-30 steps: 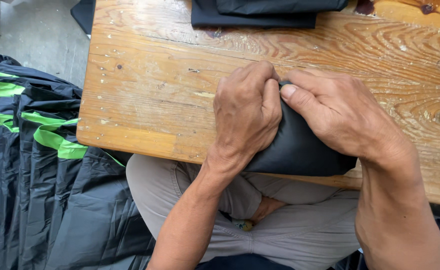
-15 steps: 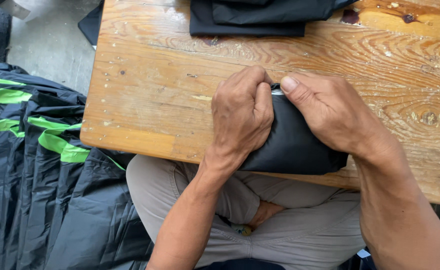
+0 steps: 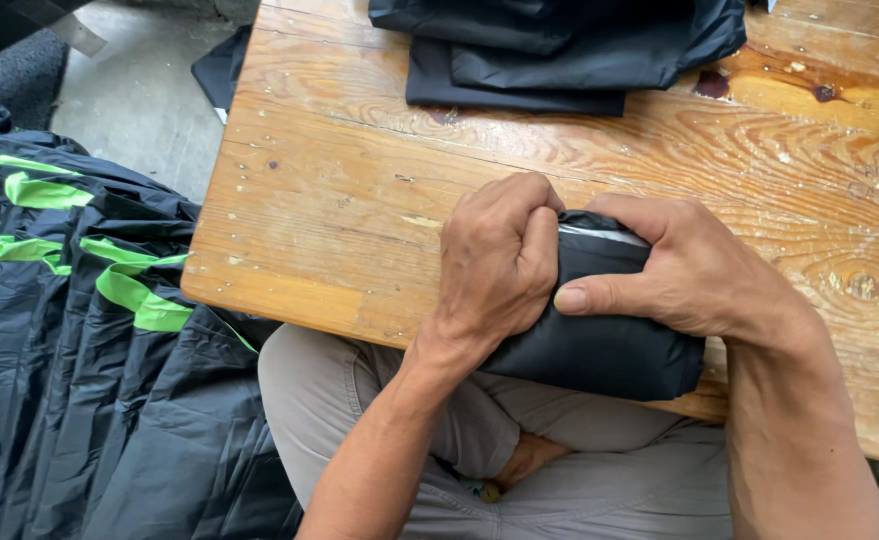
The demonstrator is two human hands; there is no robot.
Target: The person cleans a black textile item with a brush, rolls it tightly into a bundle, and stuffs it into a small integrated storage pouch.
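A seated person presses a rolled black fabric bundle against the near edge of a worn wooden desk, the surface bracing it so it holds its shape. The left hand is curled tight over one end; the right hand wraps the top, thumb across the front, apparently to hold the roll closed. Folded black pieces are stacked at the far edge, and black-and-green fabric lies heaped on the floor alongside.
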